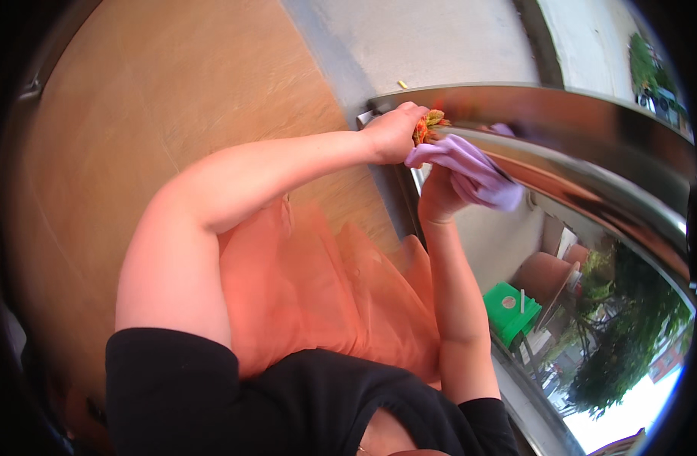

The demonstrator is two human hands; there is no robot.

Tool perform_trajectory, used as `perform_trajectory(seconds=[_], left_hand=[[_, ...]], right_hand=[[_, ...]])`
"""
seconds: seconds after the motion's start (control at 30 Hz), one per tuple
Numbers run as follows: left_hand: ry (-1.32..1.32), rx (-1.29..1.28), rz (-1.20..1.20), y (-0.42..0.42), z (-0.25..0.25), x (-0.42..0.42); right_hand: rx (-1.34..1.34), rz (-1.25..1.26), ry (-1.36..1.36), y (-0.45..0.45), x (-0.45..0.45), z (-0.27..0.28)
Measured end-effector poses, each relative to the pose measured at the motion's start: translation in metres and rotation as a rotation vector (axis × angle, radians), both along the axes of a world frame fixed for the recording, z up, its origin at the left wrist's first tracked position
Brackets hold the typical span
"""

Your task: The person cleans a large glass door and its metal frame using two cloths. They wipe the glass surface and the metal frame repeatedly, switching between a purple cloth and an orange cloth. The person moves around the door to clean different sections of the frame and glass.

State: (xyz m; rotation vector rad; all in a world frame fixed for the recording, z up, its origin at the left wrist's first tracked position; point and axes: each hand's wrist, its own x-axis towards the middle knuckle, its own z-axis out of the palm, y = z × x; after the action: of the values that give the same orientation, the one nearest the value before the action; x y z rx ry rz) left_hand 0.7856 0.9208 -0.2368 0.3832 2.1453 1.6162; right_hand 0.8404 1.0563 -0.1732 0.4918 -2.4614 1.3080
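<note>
My left hand [393, 134] reaches across to the end of a shiny metal rail [587, 165]. Its fingers are closed around a rough orange, red and green bundle [429, 126], whose exact kind is hard to make out. Just below it, my right hand [440, 195] grips a lilac cloth [473, 176], which is bunched over the fingers and hangs off to the right, blurred at its edge. One corner of the cloth comes up close to my left hand. Part of each hand's fingers is hidden behind what it holds.
Brown floor [126, 114] spreads to the left, bordered by a grey strip. Past the rail a small yellow piece [402, 84] lies on pale concrete [428, 40]. Beneath the rail appear a green container [510, 313], a terracotta pot [542, 272] and leafy trees [616, 347].
</note>
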Motion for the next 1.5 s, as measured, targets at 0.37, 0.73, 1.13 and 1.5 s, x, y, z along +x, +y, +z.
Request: perform_trajectory(seconds=[0.37, 0.73, 1.13, 1.5], left_hand=[[-0.122, 0.203, 0.127, -0.015, 0.027, 0.022], [-0.063, 0.327, 0.273, 0.043, 0.083, 0.098], [0.978, 0.502, 0.384, 0.187, 0.172, 0.065], [0.659, 0.285, 0.566, 0.19, 0.059, 0.077]], right_hand=[[-0.268, -0.51, -0.008, -0.011, 0.051, -0.016], [-0.177, -0.204, -0.706, 0.1, 0.137, 0.057], [-0.396, -0.345, -0.793, 0.133, 0.177, 0.141], [-0.092, -0.221, -0.702, 0.139, 0.158, 0.129]])
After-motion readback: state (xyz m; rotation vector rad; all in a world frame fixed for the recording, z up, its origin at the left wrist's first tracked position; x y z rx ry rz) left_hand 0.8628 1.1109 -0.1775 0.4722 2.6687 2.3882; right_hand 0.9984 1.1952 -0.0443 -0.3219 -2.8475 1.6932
